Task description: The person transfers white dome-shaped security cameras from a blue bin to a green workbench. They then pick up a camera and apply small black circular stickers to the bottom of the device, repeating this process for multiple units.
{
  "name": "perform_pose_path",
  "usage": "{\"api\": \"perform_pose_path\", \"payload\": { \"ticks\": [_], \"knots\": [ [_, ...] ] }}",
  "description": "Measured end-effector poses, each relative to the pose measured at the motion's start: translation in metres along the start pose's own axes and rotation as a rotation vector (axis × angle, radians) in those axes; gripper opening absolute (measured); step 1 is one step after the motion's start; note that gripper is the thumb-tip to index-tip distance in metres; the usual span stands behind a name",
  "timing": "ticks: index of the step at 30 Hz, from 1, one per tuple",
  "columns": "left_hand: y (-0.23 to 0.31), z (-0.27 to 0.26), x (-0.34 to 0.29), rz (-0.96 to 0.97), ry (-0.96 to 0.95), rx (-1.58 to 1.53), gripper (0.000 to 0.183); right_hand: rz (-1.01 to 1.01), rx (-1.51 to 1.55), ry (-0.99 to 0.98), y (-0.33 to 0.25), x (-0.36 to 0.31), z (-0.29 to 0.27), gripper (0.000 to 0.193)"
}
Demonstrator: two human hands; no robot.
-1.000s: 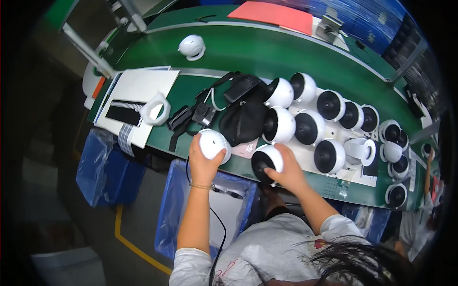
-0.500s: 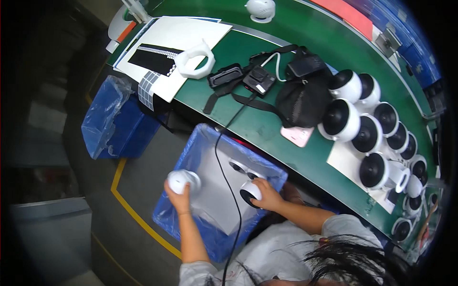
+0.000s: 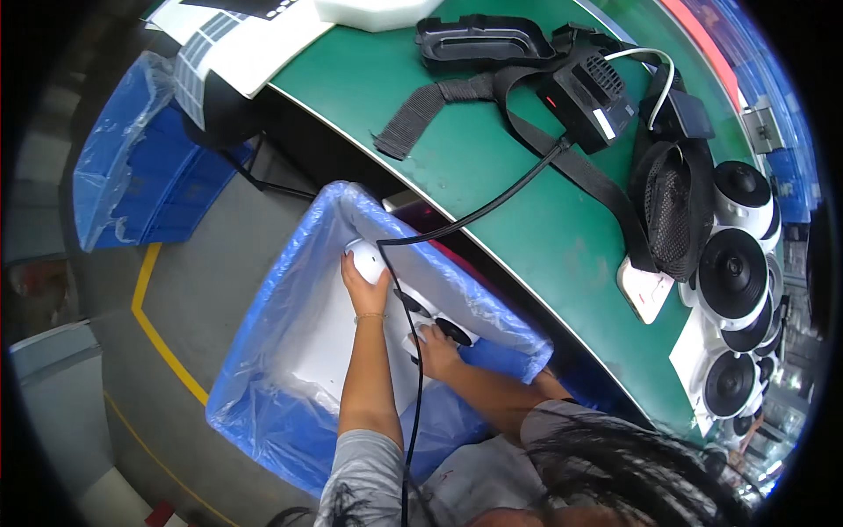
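Note:
Both of my hands reach down into a blue crate (image 3: 263, 303) lined with clear plastic. My left hand (image 3: 366, 294) is closed round a white rounded device (image 3: 363, 255) near the crate's far end. Lower and to the right, my right hand (image 3: 438, 353) grips another white device (image 3: 409, 345), partly hidden by the fingers and a cable. Two more white devices with black round faces, one (image 3: 454, 331) beside my right hand and one (image 3: 411, 303) between my hands, lie in the crate. A white sheet (image 3: 320, 347) covers its bottom.
A black cable (image 3: 500, 204) runs from a black boxy unit (image 3: 590, 98) on the green table (image 3: 527, 263) down across the crate. Several white devices (image 3: 731, 274), a mesh pouch (image 3: 674, 206) and a phone (image 3: 645, 288) sit rightward. Another lined blue bin (image 3: 158, 176) stands left.
Both hands have lowered their devices deeper into the crate; the left has moved forward and inward from the crate's left side. The view has shifted closer to the crate and table.

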State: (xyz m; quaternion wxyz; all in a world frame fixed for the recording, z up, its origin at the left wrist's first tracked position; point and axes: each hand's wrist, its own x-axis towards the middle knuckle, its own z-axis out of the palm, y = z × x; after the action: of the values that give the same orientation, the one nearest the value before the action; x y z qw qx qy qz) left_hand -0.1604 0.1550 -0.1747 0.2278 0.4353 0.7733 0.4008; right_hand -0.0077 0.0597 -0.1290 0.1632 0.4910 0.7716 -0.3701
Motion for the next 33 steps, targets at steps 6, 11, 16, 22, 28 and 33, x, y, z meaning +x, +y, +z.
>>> {"api": "perform_pose_path", "payload": {
  "ticks": [6,11,16,22,28,33],
  "knots": [
    [-0.004,0.012,0.014,0.128,-0.166,0.066,0.080,-0.037,-0.210,-0.108,0.000,-0.007,-0.004,0.061],
    [0.000,-0.017,-0.011,-0.165,-0.078,0.064,0.097,-0.282,0.129,-0.195,0.008,-0.067,-0.062,0.055],
    [0.103,-0.113,-0.041,-0.264,0.226,-0.101,0.058,-0.372,0.778,-0.186,0.034,-0.265,-0.147,0.039],
    [0.366,-0.164,-0.071,0.189,-0.223,-0.704,0.027,0.002,0.954,0.808,0.090,-0.472,-0.286,0.015],
    [0.536,-0.059,-0.130,0.826,-0.820,-0.157,0.077,0.830,-0.050,1.686,0.183,-0.535,-0.279,0.054],
    [0.545,0.003,-0.148,0.863,-0.701,0.014,0.094,0.893,0.491,1.757,0.272,-0.570,-0.256,0.053]
  ]
}}
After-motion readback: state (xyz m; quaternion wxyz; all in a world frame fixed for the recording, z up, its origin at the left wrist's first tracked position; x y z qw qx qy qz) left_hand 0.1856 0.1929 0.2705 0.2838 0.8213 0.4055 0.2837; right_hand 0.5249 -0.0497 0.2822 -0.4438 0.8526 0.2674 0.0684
